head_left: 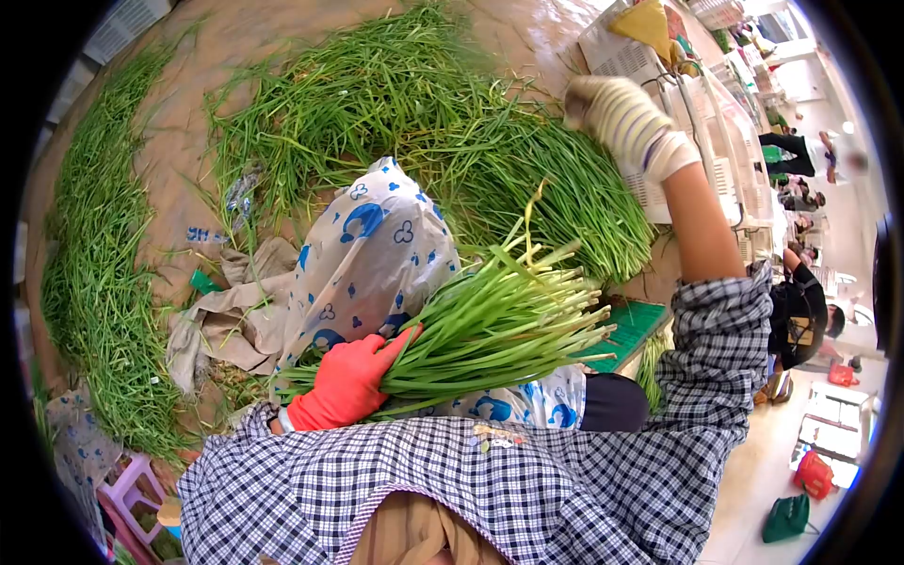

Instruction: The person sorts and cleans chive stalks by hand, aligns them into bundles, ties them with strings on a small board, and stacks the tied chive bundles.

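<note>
My left hand [347, 379], in a red glove, is closed round a thick bunch of green stalks [490, 325] lying across my lap, their pale root ends pointing right. A white plastic sheet with blue prints [372, 254] covers my knees beneath the bunch. Raised at the upper right, my right hand [617, 118] wears a striped pale glove; it is blurred by motion, and its fingers cannot be made out. It is near the white crates, above a large pile of green stalks [565, 188] on the floor.
More stalks lie in a long heap [104, 254] at the left. White crates [725, 141] stand at the upper right, a green board [631, 331] by my knee. A beige cloth [226, 330] and a purple stool [132, 494] are at the left. Other people work at the far right.
</note>
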Motion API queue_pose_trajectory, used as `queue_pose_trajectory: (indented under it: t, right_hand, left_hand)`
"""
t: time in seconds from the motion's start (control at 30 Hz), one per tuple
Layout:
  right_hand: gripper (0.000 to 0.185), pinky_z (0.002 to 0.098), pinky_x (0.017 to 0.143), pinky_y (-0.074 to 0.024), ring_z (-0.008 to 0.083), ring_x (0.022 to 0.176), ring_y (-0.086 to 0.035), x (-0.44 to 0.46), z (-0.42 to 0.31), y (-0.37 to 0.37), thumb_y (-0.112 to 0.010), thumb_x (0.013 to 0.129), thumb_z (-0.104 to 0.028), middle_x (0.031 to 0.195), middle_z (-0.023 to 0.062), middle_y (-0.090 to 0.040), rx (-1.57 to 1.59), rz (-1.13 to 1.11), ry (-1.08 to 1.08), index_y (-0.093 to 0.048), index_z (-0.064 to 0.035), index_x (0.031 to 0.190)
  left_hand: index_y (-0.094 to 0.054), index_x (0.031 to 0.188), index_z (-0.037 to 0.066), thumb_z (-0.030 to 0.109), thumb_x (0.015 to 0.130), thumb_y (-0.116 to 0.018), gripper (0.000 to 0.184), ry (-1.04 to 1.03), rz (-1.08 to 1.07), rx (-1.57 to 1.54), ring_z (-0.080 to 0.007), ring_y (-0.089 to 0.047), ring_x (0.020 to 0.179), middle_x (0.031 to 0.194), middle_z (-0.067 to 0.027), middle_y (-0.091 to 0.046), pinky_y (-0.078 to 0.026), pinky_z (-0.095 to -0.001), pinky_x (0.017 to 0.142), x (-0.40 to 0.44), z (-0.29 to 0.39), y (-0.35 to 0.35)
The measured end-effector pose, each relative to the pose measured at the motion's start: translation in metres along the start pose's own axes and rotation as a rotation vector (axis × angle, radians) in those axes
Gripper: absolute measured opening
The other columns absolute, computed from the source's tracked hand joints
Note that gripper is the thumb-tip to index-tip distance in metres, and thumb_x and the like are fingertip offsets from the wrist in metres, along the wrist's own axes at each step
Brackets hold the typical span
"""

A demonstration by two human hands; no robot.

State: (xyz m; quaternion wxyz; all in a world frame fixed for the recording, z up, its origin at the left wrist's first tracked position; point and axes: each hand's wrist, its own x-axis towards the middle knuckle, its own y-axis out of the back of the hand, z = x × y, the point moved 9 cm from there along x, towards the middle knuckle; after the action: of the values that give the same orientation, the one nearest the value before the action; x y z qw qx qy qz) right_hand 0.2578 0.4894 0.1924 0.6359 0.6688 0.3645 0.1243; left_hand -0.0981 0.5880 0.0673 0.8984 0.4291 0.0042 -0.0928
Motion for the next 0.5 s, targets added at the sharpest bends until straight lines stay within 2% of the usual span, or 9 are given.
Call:
queue_pose_trajectory:
  t: [0.03, 0.1, 0.17, 0.23, 0.37, 0.4, 0.43, 0.47, 0.5]
  right_hand:
    - [0.02, 0.0315, 0.069, -0.0555, 0.0188, 0.083, -0.067, 0.0, 0.003, 0.01, -0.058, 0.093, -0.01, 0.093, 0.0042, -0.071, 0.168, 0.0, -0.088, -0.064, -0.0073, 0.112]
    - [0.03, 0.0323, 0.086, -0.0535, 0.0216, 0.101, -0.064, -0.028, -0.053, 0.005, -0.059, 0.093, -0.016, 0.111, 0.0082, -0.068, 0.342, -0.057, 0.307, -0.062, -0.0095, 0.123]
    - [0.043, 0.0339, 0.096, -0.0487, 0.0238, 0.113, -0.059, -0.071, -0.1, -0.043, -0.065, 0.09, -0.025, 0.123, 0.0112, -0.063, 0.427, -0.463, 0.37, -0.058, -0.0106, 0.13]
    - [0.046, 0.0334, 0.094, -0.0492, 0.0264, 0.108, -0.062, -0.114, -0.139, -0.079, -0.07, 0.085, -0.03, 0.117, 0.0113, -0.065, 0.238, -0.696, 0.681, -0.062, -0.0099, 0.125]
    - [0.022, 0.0329, 0.067, -0.0498, 0.0207, 0.074, -0.064, -0.12, -0.089, -0.08, -0.071, 0.079, -0.022, 0.081, 0.0101, -0.068, 0.238, -0.83, 0.264, -0.069, -0.0023, 0.091]
    - [0.021, 0.0293, 0.066, -0.0494, 0.0175, 0.072, -0.062, -0.109, -0.052, -0.048, -0.07, 0.079, -0.019, 0.079, 0.0094, -0.067, 0.202, -0.677, 0.115, -0.069, -0.0013, 0.09]
    - [0.019, 0.0278, 0.065, -0.0495, 0.015, 0.07, -0.061, -0.103, -0.043, -0.013, -0.07, 0.079, -0.015, 0.078, 0.0085, -0.066, 0.106, -0.456, 0.323, -0.068, -0.0007, 0.09]
    - [0.015, 0.0274, 0.064, -0.0496, 0.0125, 0.069, -0.061, -0.097, -0.01, 0.015, -0.068, 0.08, -0.013, 0.078, 0.0071, -0.067, 0.274, -0.212, 0.152, -0.069, -0.002, 0.089]
    - [0.019, 0.026, 0.068, -0.0506, 0.0116, 0.071, -0.062, -0.095, 0.005, 0.042, -0.067, 0.083, -0.016, 0.079, 0.005, -0.067, 0.342, -0.099, 0.004, -0.068, -0.0022, 0.097]
  left_hand:
    - [-0.04, 0.144, 0.024, 0.017, 0.068, -0.072, 0.083, -0.001, -0.001, 0.009, -0.0273, -0.059, 0.068, 0.077, -0.0074, -0.052, -0.048, -0.0395, 0.059, 0.0, 0.001, 0.0]
    - [-0.041, 0.144, 0.023, 0.017, 0.068, -0.071, 0.082, -0.001, 0.0, 0.011, -0.0272, -0.059, 0.068, 0.077, -0.0071, -0.052, -0.048, -0.0395, 0.058, 0.0, 0.001, -0.001]
    - [-0.042, 0.143, 0.024, 0.017, 0.069, -0.071, 0.08, 0.005, 0.01, 0.014, -0.0277, -0.058, 0.067, 0.077, -0.0073, -0.052, -0.048, -0.0397, 0.058, 0.0, 0.001, -0.001]
    - [-0.042, 0.143, 0.025, 0.018, 0.069, -0.071, 0.079, 0.013, 0.006, -0.002, -0.0278, -0.058, 0.067, 0.077, -0.0075, -0.052, -0.047, -0.0398, 0.057, 0.0, -0.001, -0.001]
    - [-0.044, 0.142, 0.026, 0.02, 0.07, -0.071, 0.077, -0.018, 0.026, -0.017, -0.0278, -0.058, 0.066, 0.076, -0.0076, -0.052, -0.047, -0.0398, 0.057, -0.002, -0.001, 0.0]
    - [-0.044, 0.142, 0.026, 0.02, 0.07, -0.071, 0.077, -0.024, 0.024, -0.019, -0.0278, -0.058, 0.066, 0.076, -0.0076, -0.052, -0.047, -0.0398, 0.057, -0.001, -0.001, 0.0]
    - [-0.045, 0.141, 0.026, 0.02, 0.07, -0.071, 0.076, -0.034, 0.031, -0.027, -0.0276, -0.058, 0.066, 0.076, -0.0073, -0.052, -0.046, -0.0397, 0.056, -0.001, -0.001, 0.0]
    - [-0.046, 0.14, 0.026, 0.021, 0.07, -0.071, 0.075, -0.045, 0.037, -0.035, -0.0274, -0.058, 0.066, 0.075, -0.0071, -0.052, -0.046, -0.0395, 0.056, -0.002, -0.001, 0.0]
    - [-0.046, 0.14, 0.026, 0.021, 0.07, -0.071, 0.075, -0.047, 0.034, -0.037, -0.0274, -0.058, 0.066, 0.075, -0.0071, -0.052, -0.046, -0.0395, 0.056, -0.002, -0.001, -0.001]
